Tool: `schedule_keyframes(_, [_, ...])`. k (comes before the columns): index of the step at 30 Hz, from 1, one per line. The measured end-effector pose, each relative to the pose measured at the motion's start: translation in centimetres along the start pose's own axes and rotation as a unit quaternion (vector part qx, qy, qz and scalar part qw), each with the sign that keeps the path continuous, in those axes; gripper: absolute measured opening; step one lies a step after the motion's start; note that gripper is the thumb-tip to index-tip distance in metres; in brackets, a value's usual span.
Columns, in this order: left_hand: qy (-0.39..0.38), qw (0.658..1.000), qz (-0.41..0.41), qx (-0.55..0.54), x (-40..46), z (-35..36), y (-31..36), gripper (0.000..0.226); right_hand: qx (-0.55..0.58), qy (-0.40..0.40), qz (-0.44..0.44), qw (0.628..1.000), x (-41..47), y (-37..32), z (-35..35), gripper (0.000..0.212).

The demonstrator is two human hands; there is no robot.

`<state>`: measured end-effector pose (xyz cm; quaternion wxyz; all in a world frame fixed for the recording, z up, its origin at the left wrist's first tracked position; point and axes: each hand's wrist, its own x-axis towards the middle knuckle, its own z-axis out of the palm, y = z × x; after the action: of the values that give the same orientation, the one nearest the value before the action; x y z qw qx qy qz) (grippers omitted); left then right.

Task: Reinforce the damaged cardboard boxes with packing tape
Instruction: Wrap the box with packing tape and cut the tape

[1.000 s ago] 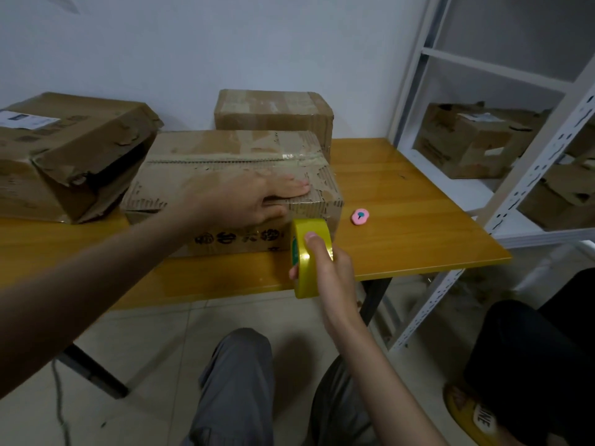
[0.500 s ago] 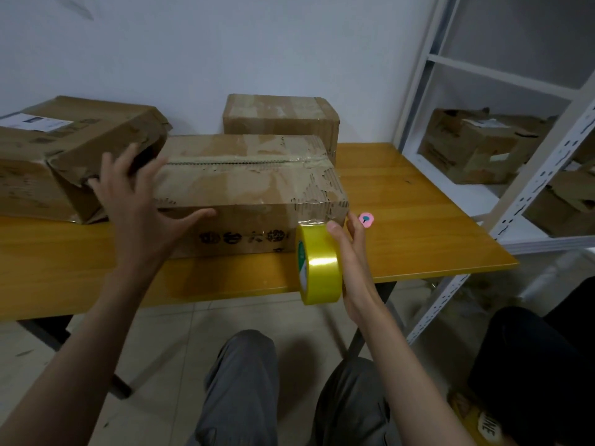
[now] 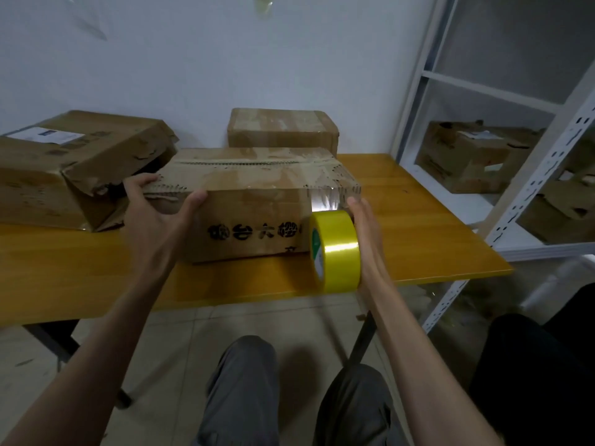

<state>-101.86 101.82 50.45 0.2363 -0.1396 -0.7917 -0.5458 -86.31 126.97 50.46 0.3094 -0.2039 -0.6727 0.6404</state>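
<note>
While the left hand [image 3: 154, 217] grasps the left end of the worn brown cardboard box [image 3: 257, 194], thumb on the front face and fingers curled round its top corner, the right hand [image 3: 370, 249] lies with straight fingers flat against the right side of the yellow roll of packing tape [image 3: 336, 249]. Shiny tape runs from the roll up to the box's front right corner. That box sits on the orange wooden table [image 3: 418, 226]. At ten o'clock lies a torn, crushed carton [image 3: 64, 169]; at twelve, a smaller taped box [image 3: 280, 130]. At three o'clock stands white metal shelving [image 3: 547, 156] holding more damaged cartons.
</note>
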Motion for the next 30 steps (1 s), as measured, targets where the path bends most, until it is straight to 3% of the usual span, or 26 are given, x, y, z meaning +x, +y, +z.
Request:
schedule_keyframes(4, [0.014,0.997,-0.012,0.077,1.2,-1.5,4.5,0.079,-0.029,0.024,-0.016,0.999,1.0,-2.5,-0.5,0.049])
schedule_keyframes(7, [-0.012,0.988,-0.031,0.154,3.1,-2.6,7.5,0.088,-0.063,0.027,-0.043,0.997,3.1,-3.6,-1.3,0.016])
schedule_keyframes(9, [-0.042,0.981,-0.014,0.189,4.8,-2.9,8.8,0.091,-0.047,0.037,-0.036,0.998,4.1,-5.4,-1.4,0.034])
schedule_keyframes(13, [-0.104,0.963,-0.014,0.248,9.5,-1.6,10.2,0.095,-0.095,0.085,-0.035,0.991,7.6,-7.9,-0.6,0.048])
schedule_keyframes(19, [-0.155,0.921,-0.032,0.356,15.8,1.5,8.5,0.112,-0.149,0.113,-0.055,0.981,12.2,-8.3,2.2,0.027])
schedule_keyframes(21, [-0.161,0.907,0.032,0.387,16.8,2.4,8.3,0.105,-0.141,0.115,-0.059,0.982,13.1,-8.0,2.8,0.035])
schedule_keyframes(23, [-0.179,0.892,0.173,0.377,17.4,3.6,8.9,0.103,-0.132,0.121,-0.058,0.982,13.9,-7.7,3.0,0.039])
schedule_keyframes(25, [-0.274,0.858,0.268,0.343,16.8,5.1,10.2,0.112,-0.127,0.126,-0.056,0.982,14.3,-7.8,3.0,0.041])
schedule_keyframes(27, [-0.367,0.813,0.304,0.334,15.7,7.3,11.7,0.127,-0.116,0.126,-0.054,0.984,14.6,-7.9,2.9,0.041])
schedule_keyframes(30, [-0.405,0.754,0.373,0.359,14.6,10.6,13.4,0.151,-0.09,0.115,-0.064,0.987,14.8,-7.9,3.0,0.035])
